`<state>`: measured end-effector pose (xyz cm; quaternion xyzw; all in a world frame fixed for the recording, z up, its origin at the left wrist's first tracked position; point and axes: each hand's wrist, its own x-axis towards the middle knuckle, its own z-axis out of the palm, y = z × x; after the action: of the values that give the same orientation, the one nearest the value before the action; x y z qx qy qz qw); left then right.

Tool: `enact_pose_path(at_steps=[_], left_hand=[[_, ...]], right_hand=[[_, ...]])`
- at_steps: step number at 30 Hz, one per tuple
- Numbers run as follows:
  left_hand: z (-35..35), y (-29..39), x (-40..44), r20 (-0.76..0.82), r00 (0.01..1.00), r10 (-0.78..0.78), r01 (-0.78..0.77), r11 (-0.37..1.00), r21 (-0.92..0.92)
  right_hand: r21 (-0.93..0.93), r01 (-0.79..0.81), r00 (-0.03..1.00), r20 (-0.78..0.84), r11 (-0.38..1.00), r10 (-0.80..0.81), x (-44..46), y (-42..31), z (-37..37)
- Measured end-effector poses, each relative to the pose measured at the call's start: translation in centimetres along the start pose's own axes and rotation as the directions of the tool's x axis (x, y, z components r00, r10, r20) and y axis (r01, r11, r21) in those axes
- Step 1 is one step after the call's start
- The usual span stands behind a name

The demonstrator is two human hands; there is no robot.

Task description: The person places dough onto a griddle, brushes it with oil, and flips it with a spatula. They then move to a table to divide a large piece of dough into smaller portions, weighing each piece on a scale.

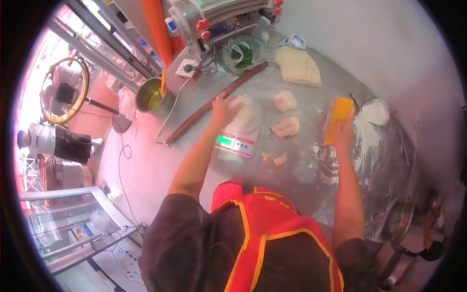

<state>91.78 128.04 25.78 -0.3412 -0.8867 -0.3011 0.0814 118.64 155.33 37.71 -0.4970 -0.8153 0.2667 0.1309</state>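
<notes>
My left hand (224, 111) is at the left side of a pale dough piece (246, 114) on the white kitchen scale (249, 134), its fingers curled against the dough and a little blurred. The scale's green display is lit. My right hand (344, 132) is closed round a yellow dough scraper (339, 114) over the floured right part of the metal table. Between the hands lie two dough pieces (285, 101) and, nearer me, small dough scraps (279, 159). A large slab of dough (298, 66) rests farther back.
A long brown rolling pin (214, 104) lies diagonally behind my left hand. Farther back are a bag of chopped greens (239, 54) and a metal machine (214, 19). A pot (154, 96) stands left, a white flour mound (375, 112) right. A floor fan (65, 90) and a person (58, 141) are beyond.
</notes>
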Motion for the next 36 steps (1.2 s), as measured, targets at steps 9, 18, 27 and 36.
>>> enact_pose_path(at_steps=[9,18,27,36], left_hand=[[-3.7,-3.5,-1.9,0.316,0.914,-0.253,0.375,0.825,-0.423],[-2.9,-2.8,-1.7,0.295,0.924,-0.243,0.350,0.848,-0.399],[-0.6,-1.9,-1.6,0.323,0.908,-0.266,0.389,0.822,-0.415],[-0.5,-0.6,-3.5,0.190,0.902,-0.387,0.431,0.795,-0.427]], right_hand=[[0.248,0.292,0.921,0.188,0.924,-0.341,-8.2,-3.4,1.0],[0.197,0.427,0.821,0.325,0.882,-0.470,-11.7,-10.9,5.0],[0.195,0.645,0.688,0.273,0.739,-0.672,-11.8,-13.9,9.1],[0.088,0.692,0.632,0.406,0.717,-0.660,-12.1,-13.8,11.3]])
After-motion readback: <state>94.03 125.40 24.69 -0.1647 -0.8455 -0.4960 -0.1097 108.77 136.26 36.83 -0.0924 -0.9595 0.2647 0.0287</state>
